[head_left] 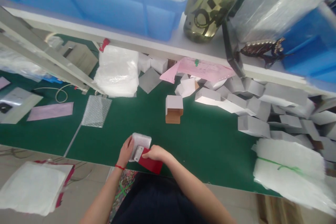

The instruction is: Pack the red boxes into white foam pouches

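Near the table's front edge, my left hand [127, 151] is closed on the left side of a pale rounded packet [142, 138] with a shiny, see-through look. My right hand [156, 153] pinches a flat red piece [152, 165], its thumb lying on top. A small white plate [138, 153] with what look like holes sits at the red piece's left end, over the packet. Whether plate and red piece are joined I cannot tell. Beyond the hands stands a small white box [174, 102] with its brown inside showing at the front.
White cartons [253, 126] lie heaped at the right, behind a stack of white sheets [288, 168] tied with green string. Another white stack [117, 71] and a bubble-wrap sheet [96, 111] lie at the left. A shelf [168, 47] overhangs the back, bearing a bottle [207, 15] and blue bins [118, 7].
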Motion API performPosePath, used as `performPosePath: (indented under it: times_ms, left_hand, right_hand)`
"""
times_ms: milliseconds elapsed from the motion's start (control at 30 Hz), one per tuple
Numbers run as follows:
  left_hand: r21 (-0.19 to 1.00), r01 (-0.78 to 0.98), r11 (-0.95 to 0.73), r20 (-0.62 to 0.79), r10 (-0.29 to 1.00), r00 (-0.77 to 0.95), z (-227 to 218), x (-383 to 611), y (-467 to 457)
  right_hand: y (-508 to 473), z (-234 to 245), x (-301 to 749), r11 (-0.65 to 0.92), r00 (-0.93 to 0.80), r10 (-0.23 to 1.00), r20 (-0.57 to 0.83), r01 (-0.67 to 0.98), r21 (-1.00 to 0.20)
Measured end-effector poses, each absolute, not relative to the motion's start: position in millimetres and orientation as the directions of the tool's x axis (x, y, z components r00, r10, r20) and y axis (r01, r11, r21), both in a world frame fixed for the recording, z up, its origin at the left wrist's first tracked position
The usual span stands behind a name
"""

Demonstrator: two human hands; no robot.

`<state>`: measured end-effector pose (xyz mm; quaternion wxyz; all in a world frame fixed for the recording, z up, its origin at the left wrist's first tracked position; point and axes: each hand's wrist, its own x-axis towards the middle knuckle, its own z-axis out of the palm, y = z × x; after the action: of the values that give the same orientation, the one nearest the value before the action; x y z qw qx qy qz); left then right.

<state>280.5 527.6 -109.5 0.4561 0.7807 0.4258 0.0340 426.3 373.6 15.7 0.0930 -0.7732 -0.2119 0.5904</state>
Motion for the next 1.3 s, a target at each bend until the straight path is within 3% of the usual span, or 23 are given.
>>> performPosePath:
  times_ms: [300,567,900,1133,1300]
  left_hand:
    - [0.788,0.544,-0.29,-0.227,0.685,0.693,-135,275,496]
    - [0.782,0.544,-0.303,-0.225,0.677,0.701,-135,275,493]
    - [0.781,0.559,-0.277,-0.239,0.695,0.678,-126,275,488]
    - [0.769,0.607,-0.202,-0.301,0.723,0.622,-127,274,486]
    - [0.723,0.683,-0.102,-0.376,0.772,0.513,-134,276,479]
  right_hand:
    - [380,14,420,-0.9,0.235,0.377,-0.896,0.322,-0.294]
    - [366,25,431,-0.891,0.2,0.375,-0.905,0.347,-0.293]
    - [281,23,465,-0.923,0.301,0.278,-0.912,0.346,-0.167]
    - [306,-18,457,-0.913,0.281,0.311,-0.908,0.355,-0.202]
    - [301,-8,464,-0.891,0.246,0.367,-0.897,0.369,-0.264]
